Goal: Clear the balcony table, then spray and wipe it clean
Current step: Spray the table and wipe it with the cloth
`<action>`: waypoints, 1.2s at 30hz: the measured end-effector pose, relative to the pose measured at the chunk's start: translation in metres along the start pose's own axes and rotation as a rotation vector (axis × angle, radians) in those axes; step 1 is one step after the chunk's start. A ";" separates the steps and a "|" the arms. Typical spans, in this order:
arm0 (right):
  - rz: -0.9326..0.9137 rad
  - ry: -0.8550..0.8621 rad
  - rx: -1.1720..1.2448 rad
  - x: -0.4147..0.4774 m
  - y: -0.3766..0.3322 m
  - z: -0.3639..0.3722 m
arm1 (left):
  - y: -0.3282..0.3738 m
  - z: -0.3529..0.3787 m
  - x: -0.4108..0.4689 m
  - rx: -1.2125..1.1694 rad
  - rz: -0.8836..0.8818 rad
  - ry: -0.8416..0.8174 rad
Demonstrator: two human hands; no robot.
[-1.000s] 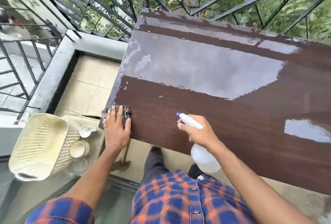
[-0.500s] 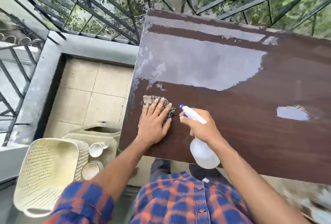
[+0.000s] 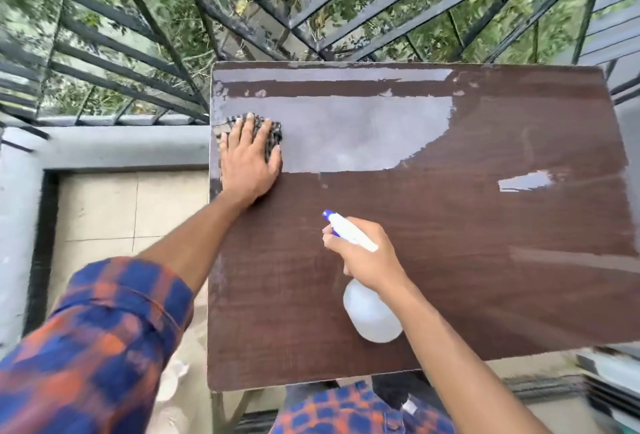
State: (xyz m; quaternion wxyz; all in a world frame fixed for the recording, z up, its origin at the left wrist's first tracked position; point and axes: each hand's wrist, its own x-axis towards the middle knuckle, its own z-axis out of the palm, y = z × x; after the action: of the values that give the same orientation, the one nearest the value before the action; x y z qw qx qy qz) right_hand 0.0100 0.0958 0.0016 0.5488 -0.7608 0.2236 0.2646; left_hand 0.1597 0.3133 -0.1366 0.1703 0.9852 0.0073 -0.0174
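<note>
**Position.** The cloth (image 3: 231, 120) lies on the surface (image 3: 485, 277) near its far-left corner, almost wholly covered by the left hand (image 3: 247, 159). This hand lies flat on the cloth with fingers spread and straight, thumb out to the right. Only the far edge of the cloth and a strip between forefinger and thumb are visible. The spray bottle (image 3: 372, 317) is in the right hand (image 3: 363, 257), over the middle of the near half of the surface and well apart from the cloth. The right hand's fingers are curled round the neck, under the spray head. Whether the bottle's base touches the surface cannot be determined.

**Appearance.** The cloth is dark with a fine check pattern and is bunched up. The bottle has a translucent white rounded body, a white spray head and a blue nozzle tip. The surface is a dark brown wood-grain rectangular top. A pale reflective wet film covers much of its far-left part, and a small separate wet patch (image 3: 524, 181) lies toward the right edge.

**Orientation.** The bottle's long axis runs from its body, nearest the person, away toward the far-left. The nozzle tip points far-left, roughly toward the left hand. The surface's long axis runs left to right, with its far edge against the black metal railing (image 3: 311, 10).
</note>
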 end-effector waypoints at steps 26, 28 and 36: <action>-0.015 -0.022 0.040 0.029 -0.037 0.020 | -0.030 -0.013 0.062 0.024 -0.025 0.066; -0.007 -0.042 0.039 0.021 -0.031 0.023 | -0.036 -0.012 0.040 0.033 -0.016 0.074; -0.009 -0.125 0.007 -0.021 0.005 0.025 | -0.041 -0.006 -0.090 0.043 0.002 0.096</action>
State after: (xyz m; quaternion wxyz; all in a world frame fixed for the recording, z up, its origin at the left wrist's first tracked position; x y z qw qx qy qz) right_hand -0.0134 0.1196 0.0053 0.5655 -0.7419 0.1867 0.3083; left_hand 0.0687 0.3528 -0.1417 0.1485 0.9884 0.0140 0.0301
